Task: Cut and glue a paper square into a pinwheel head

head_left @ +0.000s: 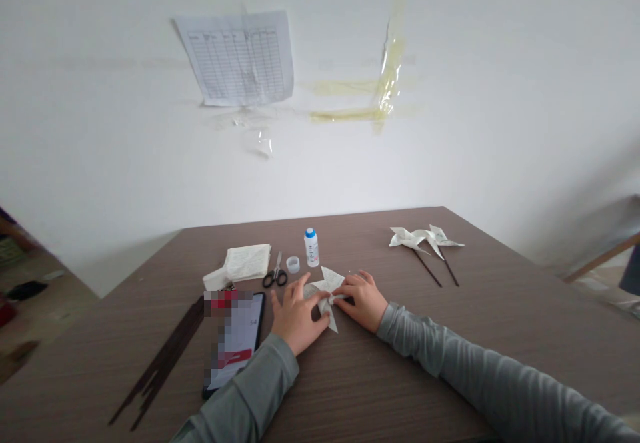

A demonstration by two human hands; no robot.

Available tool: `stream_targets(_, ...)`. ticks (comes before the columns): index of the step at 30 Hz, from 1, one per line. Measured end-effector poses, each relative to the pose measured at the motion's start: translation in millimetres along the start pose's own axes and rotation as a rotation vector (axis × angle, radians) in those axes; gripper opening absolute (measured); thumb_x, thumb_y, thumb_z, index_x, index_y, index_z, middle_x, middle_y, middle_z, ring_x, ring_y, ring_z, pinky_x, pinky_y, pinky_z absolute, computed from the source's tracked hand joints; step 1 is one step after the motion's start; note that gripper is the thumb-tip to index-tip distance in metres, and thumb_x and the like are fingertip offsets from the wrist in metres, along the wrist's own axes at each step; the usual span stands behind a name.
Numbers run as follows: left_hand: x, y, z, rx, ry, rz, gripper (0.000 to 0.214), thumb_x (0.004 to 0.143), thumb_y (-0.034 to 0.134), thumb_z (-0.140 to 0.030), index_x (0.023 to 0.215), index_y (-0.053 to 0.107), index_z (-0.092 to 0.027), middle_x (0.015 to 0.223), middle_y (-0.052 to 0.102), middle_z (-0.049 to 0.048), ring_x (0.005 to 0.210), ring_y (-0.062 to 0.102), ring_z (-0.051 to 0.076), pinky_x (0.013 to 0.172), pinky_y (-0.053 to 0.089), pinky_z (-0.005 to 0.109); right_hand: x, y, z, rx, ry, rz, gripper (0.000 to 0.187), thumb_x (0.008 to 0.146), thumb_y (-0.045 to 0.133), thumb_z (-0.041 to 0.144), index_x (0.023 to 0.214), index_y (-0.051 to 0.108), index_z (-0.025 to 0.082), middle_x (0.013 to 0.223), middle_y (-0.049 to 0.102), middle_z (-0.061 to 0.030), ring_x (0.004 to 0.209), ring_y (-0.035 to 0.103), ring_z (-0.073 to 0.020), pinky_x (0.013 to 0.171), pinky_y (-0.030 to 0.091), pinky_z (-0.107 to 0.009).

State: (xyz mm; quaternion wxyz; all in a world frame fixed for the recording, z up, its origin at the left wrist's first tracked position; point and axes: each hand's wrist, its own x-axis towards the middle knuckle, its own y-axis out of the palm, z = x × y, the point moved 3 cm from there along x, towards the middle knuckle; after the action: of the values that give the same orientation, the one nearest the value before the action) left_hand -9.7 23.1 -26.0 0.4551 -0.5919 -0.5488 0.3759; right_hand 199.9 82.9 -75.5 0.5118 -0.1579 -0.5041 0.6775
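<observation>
A white paper pinwheel [331,277] with faint print lies on the table between my hands, its pointed blades spread out. My left hand [296,321] has thumb and index finger on the pinwheel near its centre, the other fingers fanned out to the left. From the right, my right hand [364,301] pinches the folded paper at the centre. Whether something small sits under the fingertips is hidden. Just beyond them stand a white bottle [311,249] with a blue cap and a small clear plastic cup [293,265].
Black-handled scissors [275,276] and stacked paper [249,262] lie back left. A smartphone [237,339] rests beside my left forearm, with a bundle of dark thin sticks [163,356] farther left. Two pinwheels on sticks [406,237] lie back right. A white wall [340,176] borders the table [475,309].
</observation>
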Motion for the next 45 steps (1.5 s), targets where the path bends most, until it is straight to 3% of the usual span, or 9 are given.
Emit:
stream_targets(5, -0.7, 2.9, -1.4, 0.026, -0.006, -0.029, 0.047, 0.11, 0.09, -0.031, 0.154, 0.099, -0.045, 0.206, 0.059, 0.0107, 0.191, 0.05, 0.052, 0.156, 0.026, 0.097, -0.4, -1.2, 0.6, -0.01, 0.005, 0.013, 0.02, 0.115, 0.085, 0.031, 0.124, 0.103, 0.034, 0.125, 0.097, -0.0109, 0.132, 0.091, -0.0389, 0.149, 0.049, -0.071)
stream_targets(11, 0.3, 0.5, 0.1, -0.015, -0.031, -0.008, 0.052, 0.106, 0.094, -0.037, 0.157, 0.096, -0.044, 0.206, 0.058, 0.0092, 0.19, 0.049, 0.051, 0.158, 0.031, 0.09, -1.3, 3.5, -5.8, -0.001, -0.061, -0.061, 0.019, 0.113, 0.087, 0.032, 0.122, 0.103, 0.035, 0.118, 0.097, -0.0095, 0.123, 0.092, -0.0378, 0.143, 0.057, -0.07)
stream_targets(15, 1.2, -1.0, 0.6, -0.023, -0.023, -0.01, 0.058, 0.105, 0.095, -0.037, 0.163, 0.094, -0.043, 0.207, 0.056, 0.0112, 0.192, 0.048, 0.054, 0.157, 0.029, 0.094, -1.9, 4.1, -5.7, -0.009, -0.053, -0.056, 0.019, 0.113, 0.087, 0.03, 0.123, 0.103, 0.034, 0.119, 0.096, -0.0085, 0.124, 0.092, -0.036, 0.142, 0.057, -0.066)
stream_targets(20, 1.4, -0.7, 0.1, -0.02, -0.012, 0.016, 0.051, 0.107, 0.094, -0.036, 0.157, 0.097, -0.046, 0.209, 0.054, 0.0092, 0.193, 0.046, 0.055, 0.156, 0.026, 0.098, -1.7, 1.2, -3.3, -0.003, -0.067, -0.074, 0.014, 0.111, 0.092, 0.028, 0.118, 0.101, 0.035, 0.117, 0.097, -0.0076, 0.122, 0.093, -0.0358, 0.141, 0.057, -0.066)
stream_targets(30, 0.0, -3.2, -1.7, 0.025, -0.034, 0.026, 0.052, 0.109, 0.09, -0.039, 0.16, 0.095, -0.05, 0.207, 0.058, 0.0075, 0.191, 0.05, 0.052, 0.157, 0.028, 0.094, -0.4, -4.2, 2.7, -0.015, 0.019, 0.042, 0.02, 0.112, 0.09, 0.026, 0.126, 0.102, 0.032, 0.129, 0.097, -0.0121, 0.137, 0.091, -0.0402, 0.151, 0.047, -0.071)
stream_targets(36, -0.2, -3.5, -2.0, 0.012, -0.023, -0.006, 0.051, 0.107, 0.093, -0.034, 0.156, 0.098, -0.046, 0.204, 0.061, 0.0114, 0.188, 0.054, 0.056, 0.154, 0.031, 0.099, -1.9, -0.9, -1.6, -0.002, -0.041, -0.046, 0.015, 0.112, 0.09, 0.029, 0.119, 0.102, 0.034, 0.119, 0.096, -0.0088, 0.125, 0.091, -0.037, 0.143, 0.055, -0.068)
stream_targets(45, 0.2, -3.8, -1.2, -0.011, -0.017, -0.03, 0.053, 0.104, 0.097, -0.034, 0.156, 0.098, -0.045, 0.204, 0.06, 0.0125, 0.189, 0.053, 0.057, 0.153, 0.031, 0.099, -0.4, -1.4, -2.8, 0.006, -0.037, -0.049, 0.017, 0.117, 0.085, 0.03, 0.12, 0.101, 0.034, 0.118, 0.097, -0.0081, 0.125, 0.092, -0.0363, 0.141, 0.057, -0.065)
